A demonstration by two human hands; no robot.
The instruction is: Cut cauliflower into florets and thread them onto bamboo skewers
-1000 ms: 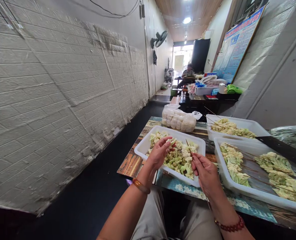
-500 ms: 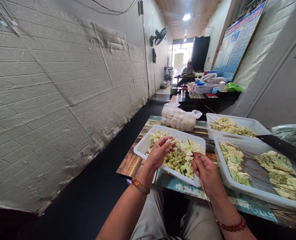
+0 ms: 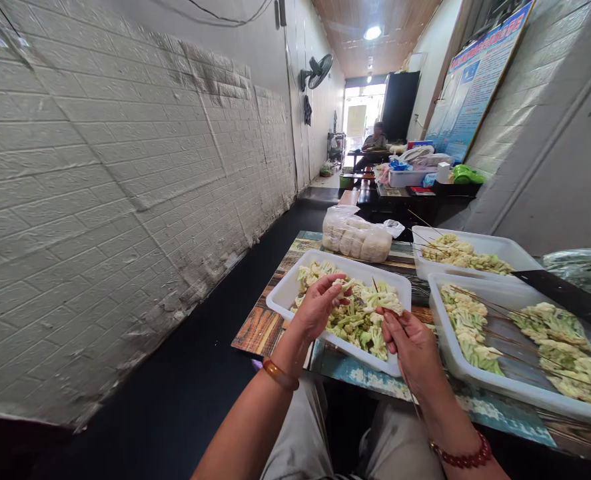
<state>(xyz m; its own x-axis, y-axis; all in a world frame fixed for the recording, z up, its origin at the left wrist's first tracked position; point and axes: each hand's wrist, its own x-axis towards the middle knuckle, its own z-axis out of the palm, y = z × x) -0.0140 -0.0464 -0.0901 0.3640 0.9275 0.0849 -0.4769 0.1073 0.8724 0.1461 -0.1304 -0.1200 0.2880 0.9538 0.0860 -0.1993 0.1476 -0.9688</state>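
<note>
Both my hands are over a white plastic tub (image 3: 281, 308) of loose cauliflower florets (image 3: 351, 321). My left hand (image 3: 318, 303) is closed around a small cauliflower floret (image 3: 344, 288), held by thumb and fingers. In my right hand (image 3: 408, 337) is a thin wooden skewer (image 3: 411, 390), pinched between thumb and fingers. Its lower end runs down past my wrist, and its tip points up above the tub. A pale piece of cauliflower (image 3: 389, 301) is at the skewer just above my right fingertips; part of it is hard to separate from the pile behind.
To the right, a larger tub (image 3: 475, 381) holds skewered cauliflower (image 3: 468, 327). Behind it stands another tub (image 3: 522, 250) with more skewers. A plastic bag of pale round items (image 3: 358, 237) lies at the table's back. Farther off, a person (image 3: 376, 139) sits at another table.
My right hand has shifted very slightly, with the skewer and the cauliflower by its fingertips. My left hand keeps its floret in nearly the same place.
</note>
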